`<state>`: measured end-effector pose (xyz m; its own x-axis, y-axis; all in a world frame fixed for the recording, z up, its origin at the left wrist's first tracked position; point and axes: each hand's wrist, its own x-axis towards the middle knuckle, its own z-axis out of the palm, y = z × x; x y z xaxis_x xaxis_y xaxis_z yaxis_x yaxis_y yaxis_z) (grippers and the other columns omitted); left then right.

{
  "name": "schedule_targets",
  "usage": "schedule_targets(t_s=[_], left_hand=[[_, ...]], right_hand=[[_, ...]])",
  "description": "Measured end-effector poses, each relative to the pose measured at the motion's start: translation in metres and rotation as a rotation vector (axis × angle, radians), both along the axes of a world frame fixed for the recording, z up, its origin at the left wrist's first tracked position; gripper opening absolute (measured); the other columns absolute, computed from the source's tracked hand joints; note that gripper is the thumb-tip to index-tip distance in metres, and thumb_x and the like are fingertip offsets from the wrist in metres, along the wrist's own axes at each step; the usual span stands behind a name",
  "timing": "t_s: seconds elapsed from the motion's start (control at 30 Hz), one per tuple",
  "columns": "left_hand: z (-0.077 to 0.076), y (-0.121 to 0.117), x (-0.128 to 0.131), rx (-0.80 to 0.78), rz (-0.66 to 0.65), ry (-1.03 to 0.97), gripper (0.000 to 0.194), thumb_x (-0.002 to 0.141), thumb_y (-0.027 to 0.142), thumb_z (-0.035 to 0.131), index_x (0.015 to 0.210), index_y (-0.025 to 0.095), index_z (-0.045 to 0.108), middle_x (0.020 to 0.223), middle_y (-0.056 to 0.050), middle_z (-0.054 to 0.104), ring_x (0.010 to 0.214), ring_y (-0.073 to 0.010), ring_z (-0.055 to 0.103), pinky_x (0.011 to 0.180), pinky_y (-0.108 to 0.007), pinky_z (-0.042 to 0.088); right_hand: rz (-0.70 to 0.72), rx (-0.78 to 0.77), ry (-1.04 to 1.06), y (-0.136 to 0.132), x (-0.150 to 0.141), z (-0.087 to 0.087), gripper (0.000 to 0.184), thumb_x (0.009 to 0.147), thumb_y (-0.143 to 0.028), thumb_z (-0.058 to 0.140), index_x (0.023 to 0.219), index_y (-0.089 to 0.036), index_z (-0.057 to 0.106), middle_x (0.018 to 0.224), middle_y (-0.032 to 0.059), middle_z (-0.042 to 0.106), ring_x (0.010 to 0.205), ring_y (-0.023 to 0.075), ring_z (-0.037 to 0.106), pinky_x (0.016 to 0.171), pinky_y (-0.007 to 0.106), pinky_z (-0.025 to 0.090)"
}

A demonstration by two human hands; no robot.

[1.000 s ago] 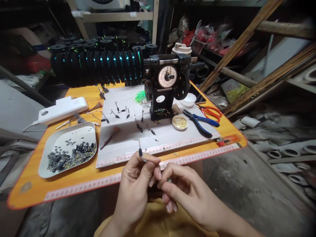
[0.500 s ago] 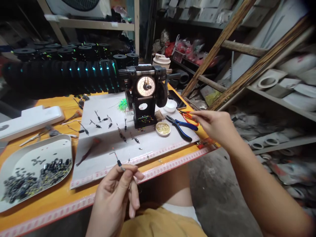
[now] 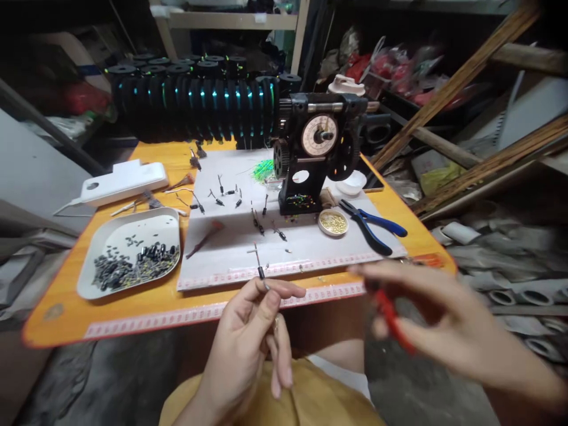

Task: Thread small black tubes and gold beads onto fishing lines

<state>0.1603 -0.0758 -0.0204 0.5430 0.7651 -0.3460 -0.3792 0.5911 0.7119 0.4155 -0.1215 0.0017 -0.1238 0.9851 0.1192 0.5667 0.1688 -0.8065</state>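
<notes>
Thumb and forefinger of my left hand [image 3: 255, 331] pinch the lower end of a small wire piece [image 3: 261, 271]. It has a black cylindrical body and a thin stem with a short crossbar, and stands nearly upright. My right hand [image 3: 444, 307], smeared by motion, is closed around red-handled pliers [image 3: 390, 319] in front of the table edge. Their jaws are too blurred to make out. Several similar black-bodied wire pieces [image 3: 283, 235] lie on the white board [image 3: 231, 260]. Blue-handled pliers [image 3: 373, 228] lie at the board's right, beside a round dish [image 3: 333, 223] of tiny gold parts.
A black geared device with a dial [image 3: 319, 135] stands at the back of the board, joined to a row of black spools [image 3: 195, 106]. At left are a white tray [image 3: 84, 278] of small dark parts and a white power strip [image 3: 124, 182]. A wooden ladder [image 3: 465, 83] leans at right.
My right hand has lifted the red-handled pliers from the table's right side and brought them toward me. My left hand keeps its pinch on the wire piece. The view has turned left.
</notes>
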Motion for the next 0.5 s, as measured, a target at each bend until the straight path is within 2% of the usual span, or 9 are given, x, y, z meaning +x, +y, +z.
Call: schedule_targets(t_s=[0.03, 0.1, 0.2, 0.27, 0.37, 0.5], left_hand=[[0.000, -0.001, 0.000, 0.006, -0.011, -0.043, 0.025, 0.094, 0.042, 0.065, 0.095, 0.017, 0.069, 0.043, 0.004, 0.060, 0.024, -0.0053, 0.047, 0.026, -0.008, 0.031], [0.001, -0.002, -0.002, -0.001, -0.008, -0.121, 0.022, 0.094, 0.039, 0.065, 0.093, 0.018, 0.068, 0.055, 0.002, 0.068, 0.025, -0.0053, 0.050, 0.024, -0.009, 0.030], [0.006, -0.005, -0.006, -0.079, 0.033, -0.157, 0.019, 0.095, 0.034, 0.065, 0.089, 0.016, 0.068, 0.092, -0.005, 0.078, 0.028, -0.0025, 0.055, 0.025, -0.010, 0.032], [0.010, -0.006, -0.009, -0.137, 0.046, -0.162, 0.019, 0.095, 0.032, 0.065, 0.087, 0.015, 0.070, 0.108, -0.006, 0.077, 0.030, -0.0011, 0.058, 0.025, -0.010, 0.032], [0.012, -0.007, -0.012, -0.171, 0.045, -0.193, 0.020, 0.093, 0.033, 0.068, 0.085, 0.015, 0.071, 0.112, -0.007, 0.076, 0.031, -0.0008, 0.059, 0.025, -0.011, 0.029], [0.007, -0.007, -0.012, -0.154, 0.044, -0.218, 0.021, 0.093, 0.035, 0.069, 0.086, 0.015, 0.070, 0.106, -0.005, 0.076, 0.030, -0.0012, 0.058, 0.025, -0.012, 0.026]], right_hand=[[0.125, -0.067, 0.029, -0.004, -0.014, -0.002, 0.043, 0.088, -0.021, 0.067, 0.130, -0.029, 0.064, 0.075, 0.0007, 0.073, 0.057, 0.0142, 0.065, 0.055, 0.023, 0.055], [0.267, -0.148, 0.002, -0.006, -0.037, -0.008, 0.049, 0.080, -0.029, 0.081, 0.127, -0.030, 0.067, 0.087, 0.0035, 0.077, 0.070, 0.0173, 0.069, 0.064, 0.024, 0.056], [0.346, -0.197, -0.005, -0.002, -0.054, -0.013, 0.042, 0.082, -0.036, 0.080, 0.122, -0.029, 0.071, 0.103, 0.0062, 0.077, 0.090, 0.0208, 0.070, 0.083, 0.028, 0.054], [0.396, -0.243, 0.050, 0.001, -0.060, -0.014, 0.032, 0.088, -0.034, 0.074, 0.120, -0.029, 0.072, 0.097, 0.0037, 0.076, 0.086, 0.0173, 0.070, 0.081, 0.025, 0.052], [0.425, -0.269, 0.102, 0.003, -0.064, -0.013, 0.028, 0.090, -0.035, 0.072, 0.116, -0.027, 0.074, 0.087, 0.0022, 0.074, 0.074, 0.0141, 0.066, 0.071, 0.022, 0.049], [0.437, -0.263, 0.110, 0.003, -0.065, -0.014, 0.026, 0.090, -0.039, 0.072, 0.111, -0.023, 0.075, 0.084, 0.0026, 0.070, 0.072, 0.0136, 0.063, 0.070, 0.022, 0.047]])
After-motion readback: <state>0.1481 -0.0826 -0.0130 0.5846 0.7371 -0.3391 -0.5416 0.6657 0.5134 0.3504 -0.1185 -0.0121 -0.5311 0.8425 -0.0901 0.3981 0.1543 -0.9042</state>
